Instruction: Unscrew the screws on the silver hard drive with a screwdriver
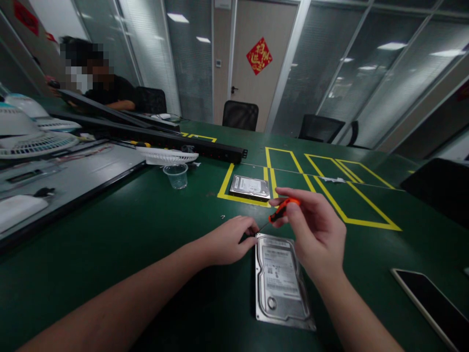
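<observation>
Holding an orange-and-black screwdriver (285, 209) in the right hand (322, 237), with the grip closed around the handle and the thumb laid along it. Slanting the thin shaft down and leftward to the upper left corner of a silver hard drive (280, 283), laid flat and label up on the dark green surface (128, 249) between the two forearms. Resting the left hand (227, 243) at that same corner, in a narrow grip with thumb and fingers drawn together right by the tool's tip. Cannot tell from here about anything pinched there. Can see just beyond the hands a second hard drive (250, 187), also label up, set within an outline of yellow tape (373, 224). Can make out tiny metal bits (223, 216) on the near side of it, off to the left, too small to name surely. Can see farther left a clear plastic cup (176, 178), a white slotted cover (168, 156) just behind it, a long black bar (216, 148) behind both, and white fans (32, 139) at the far left. Can see near the right edge a phone (432, 308) with a dark screen. Can see across the surface, at left, a seated person in a dark shirt (122, 93), and behind, a door (242, 54) bearing a red diamond sign (259, 55)
</observation>
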A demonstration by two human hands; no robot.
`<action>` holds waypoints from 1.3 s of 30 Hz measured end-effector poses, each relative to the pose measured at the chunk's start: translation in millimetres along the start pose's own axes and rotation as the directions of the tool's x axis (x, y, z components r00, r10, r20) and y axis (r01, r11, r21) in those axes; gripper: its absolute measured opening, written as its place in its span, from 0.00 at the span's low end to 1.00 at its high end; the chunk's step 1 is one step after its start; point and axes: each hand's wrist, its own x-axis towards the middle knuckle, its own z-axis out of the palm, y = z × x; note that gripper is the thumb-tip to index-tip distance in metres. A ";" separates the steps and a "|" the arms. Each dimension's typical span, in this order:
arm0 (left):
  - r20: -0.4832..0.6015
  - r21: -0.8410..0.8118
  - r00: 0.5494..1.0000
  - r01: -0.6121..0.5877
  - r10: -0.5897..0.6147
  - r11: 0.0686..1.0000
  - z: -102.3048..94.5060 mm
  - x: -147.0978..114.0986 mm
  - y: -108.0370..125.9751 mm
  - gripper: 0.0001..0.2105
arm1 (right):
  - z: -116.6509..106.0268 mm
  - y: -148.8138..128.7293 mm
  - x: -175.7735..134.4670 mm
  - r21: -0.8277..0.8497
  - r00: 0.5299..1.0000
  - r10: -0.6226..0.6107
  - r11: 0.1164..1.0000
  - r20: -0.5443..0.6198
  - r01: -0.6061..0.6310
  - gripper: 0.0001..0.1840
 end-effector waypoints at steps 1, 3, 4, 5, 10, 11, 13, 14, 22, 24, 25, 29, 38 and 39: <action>0.000 0.000 1.000 0.001 -0.001 1.000 -0.3 -0.1 0.4 0.05 | -0.9 -0.3 -0.1 0.020 1.000 0.008 1.000 0.014 -0.008 0.12; 0.000 0.000 1.000 0.004 -0.004 1.000 -0.5 -0.4 0.9 0.05 | -1.9 -0.6 -0.1 0.046 0.999 0.023 0.999 0.027 -0.024 0.14; 0.000 -0.001 1.000 0.004 -0.004 1.000 -0.5 -0.5 0.8 0.05 | -2.0 -0.7 -0.1 0.046 0.999 0.025 0.999 0.027 -0.026 0.14; 0.000 -0.002 1.000 0.003 -0.003 1.000 -0.4 -0.6 0.6 0.05 | -1.8 -0.7 0.0 0.035 0.999 0.024 0.999 0.023 -0.025 0.14; -0.002 -0.004 1.000 -0.002 0.002 1.000 0.8 -0.1 -1.2 0.05 | 1.9 0.6 0.8 -0.015 0.999 -0.014 1.000 -0.039 0.013 0.10; -0.003 -0.005 1.000 -0.003 0.003 1.000 1.1 0.1 -1.4 0.05 | 2.6 0.9 0.8 -0.010 0.999 -0.016 1.000 -0.051 0.016 0.09; -0.006 -0.007 1.000 -0.003 0.002 1.000 1.3 0.3 -1.6 0.06 | 3.3 1.0 0.8 -0.002 0.998 -0.015 1.000 -0.060 0.015 0.09; -0.007 -0.007 1.000 -0.001 0.001 1.000 1.4 0.3 -1.7 0.06 | 3.2 1.0 0.7 0.001 0.998 -0.017 1.000 -0.057 0.017 0.10; -0.011 -0.006 1.000 -0.015 0.015 1.000 1.5 -0.3 -3.1 0.05 | -1.0 3.3 0.6 0.109 0.999 0.007 0.994 0.032 -0.011 0.13; -0.012 -0.004 1.000 -0.011 0.011 1.000 1.5 -0.4 -2.9 0.05 | -0.8 2.4 0.5 0.085 1.000 0.012 0.996 0.023 -0.014 0.12; -0.011 -0.005 1.000 -0.008 0.008 1.000 1.4 -0.4 -2.6 0.05 | -0.5 1.6 0.5 0.064 1.000 0.009 0.998 0.017 -0.010 0.11; -0.002 -0.007 1.000 -0.002 0.002 1.000 0.3 -0.1 -0.8 0.06 | 2.3 -0.7 1.0 -0.006 1.000 -0.012 1.000 -0.024 0.012 0.08; -0.003 0.003 1.000 -0.005 0.005 1.000 -0.8 0.2 0.4 0.05 | -0.1 4.5 0.7 0.041 1.000 -0.004 0.999 0.031 0.002 0.10; -0.002 0.001 1.000 -0.007 0.007 1.000 -0.9 0.2 0.3 0.05 | -1.1 4.6 0.5 0.068 0.999 0.004 0.998 0.043 -0.007 0.11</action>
